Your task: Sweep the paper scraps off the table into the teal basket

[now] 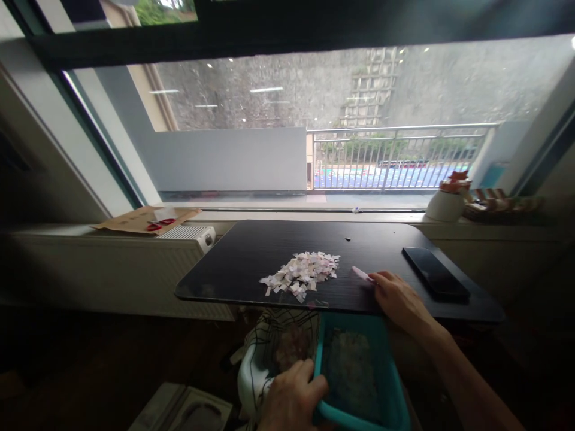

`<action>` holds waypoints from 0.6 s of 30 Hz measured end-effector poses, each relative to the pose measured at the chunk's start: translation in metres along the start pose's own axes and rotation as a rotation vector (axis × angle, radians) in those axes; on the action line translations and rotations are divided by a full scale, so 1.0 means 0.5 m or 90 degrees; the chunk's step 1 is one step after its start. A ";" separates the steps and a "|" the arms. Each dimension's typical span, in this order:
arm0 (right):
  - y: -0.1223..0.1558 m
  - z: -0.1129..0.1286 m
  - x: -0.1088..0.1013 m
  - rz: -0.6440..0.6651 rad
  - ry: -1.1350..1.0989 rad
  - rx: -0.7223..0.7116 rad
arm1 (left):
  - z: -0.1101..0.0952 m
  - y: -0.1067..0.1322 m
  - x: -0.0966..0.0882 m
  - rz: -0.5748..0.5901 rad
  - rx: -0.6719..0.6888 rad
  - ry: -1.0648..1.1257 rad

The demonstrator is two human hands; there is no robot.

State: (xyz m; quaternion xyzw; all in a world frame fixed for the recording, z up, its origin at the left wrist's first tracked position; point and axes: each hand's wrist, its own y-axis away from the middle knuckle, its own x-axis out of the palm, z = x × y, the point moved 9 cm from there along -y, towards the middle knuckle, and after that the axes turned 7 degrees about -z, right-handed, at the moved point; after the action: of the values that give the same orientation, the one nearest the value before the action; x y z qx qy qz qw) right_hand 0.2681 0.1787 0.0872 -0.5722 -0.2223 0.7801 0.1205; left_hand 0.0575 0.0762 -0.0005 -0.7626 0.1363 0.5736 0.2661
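Note:
A heap of small white and pink paper scraps (303,272) lies on the dark table (251,251) near its front edge. My right hand (398,299) rests on the table to the right of the heap, fingers pinched on a thin pink strip (362,275). Below the table edge, my left hand (291,398) grips the left rim of a teal plastic bin (395,401) that holds more scraps.
A black phone (435,273) lies on the table's right side. On the sill stand a white pot (445,203) and a basket (494,203). Cardboard with red scissors (159,224) sits on the radiator at left. A checked cloth (265,353) hangs beside the bin.

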 end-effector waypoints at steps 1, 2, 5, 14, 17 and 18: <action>0.003 -0.016 0.003 0.034 -0.005 -0.017 | -0.001 0.001 0.002 -0.006 0.011 -0.005; 0.004 -0.036 0.001 0.053 -0.012 -0.025 | -0.001 0.002 0.006 -0.010 0.018 -0.007; -0.002 -0.130 -0.037 0.007 0.057 0.043 | 0.000 0.004 0.012 -0.030 0.049 -0.013; -0.007 -0.142 -0.057 -0.030 0.121 0.092 | 0.003 0.006 0.020 -0.031 0.112 -0.057; 0.008 -0.020 -0.005 0.042 -0.003 -0.016 | 0.005 0.007 0.018 -0.034 0.107 -0.057; 0.016 0.005 0.010 0.058 -0.006 -0.013 | 0.006 0.009 0.020 -0.038 0.108 -0.060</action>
State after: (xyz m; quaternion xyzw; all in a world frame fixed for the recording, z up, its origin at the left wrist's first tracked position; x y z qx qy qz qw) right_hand 0.2649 0.1736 0.0800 -0.5793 -0.2047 0.7851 0.0781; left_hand 0.0558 0.0753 -0.0117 -0.7132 0.1490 0.5872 0.3525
